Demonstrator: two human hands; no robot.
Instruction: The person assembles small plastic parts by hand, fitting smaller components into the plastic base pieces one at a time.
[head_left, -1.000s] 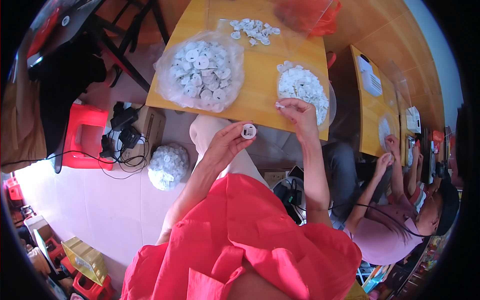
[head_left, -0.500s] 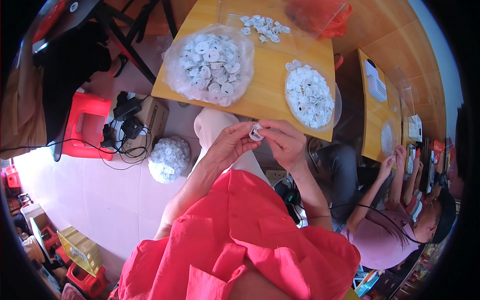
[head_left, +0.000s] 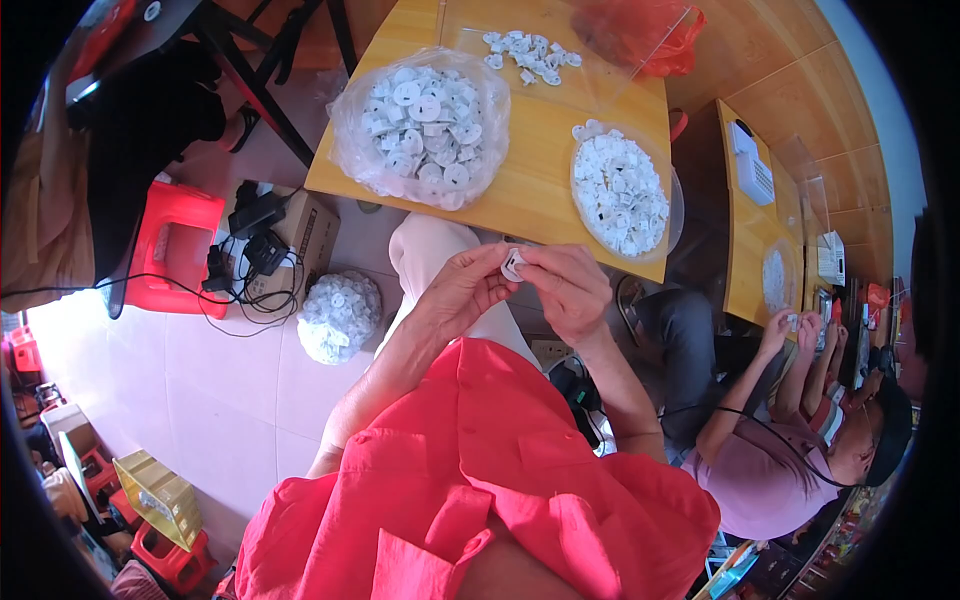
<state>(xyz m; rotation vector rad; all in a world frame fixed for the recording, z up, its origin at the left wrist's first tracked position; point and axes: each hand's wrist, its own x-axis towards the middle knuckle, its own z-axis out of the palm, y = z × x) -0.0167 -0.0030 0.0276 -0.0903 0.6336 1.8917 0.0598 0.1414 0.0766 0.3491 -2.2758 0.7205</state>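
Observation:
A small round white plastic part [head_left: 512, 265] is held between my two hands, just in front of the table's near edge. My left hand [head_left: 462, 290] pinches it from the left side. My right hand [head_left: 568, 288] grips the other side with thumb and fingertips, covering some of the part. Beyond my hands, on the wooden table [head_left: 535, 180], an open clear plastic bag [head_left: 345, 150] is heaped with round white parts. To the right sits a shallow clear dish [head_left: 677, 222] full of smaller white pieces. A loose group of white parts [head_left: 535, 58] lies farther back.
A red plastic bag [head_left: 665, 45] lies at the table's far right. Left on the floor are a bundle of white parts [head_left: 338, 318], a cardboard box [head_left: 308, 235] with black adapters and cables, and a red stool [head_left: 165, 245]. A co-worker [head_left: 770, 470] sits to the right.
The white part has turned slightly between my fingertips, and my right fingers have shifted a little over it. On the right, the co-worker's hands have moved slightly.

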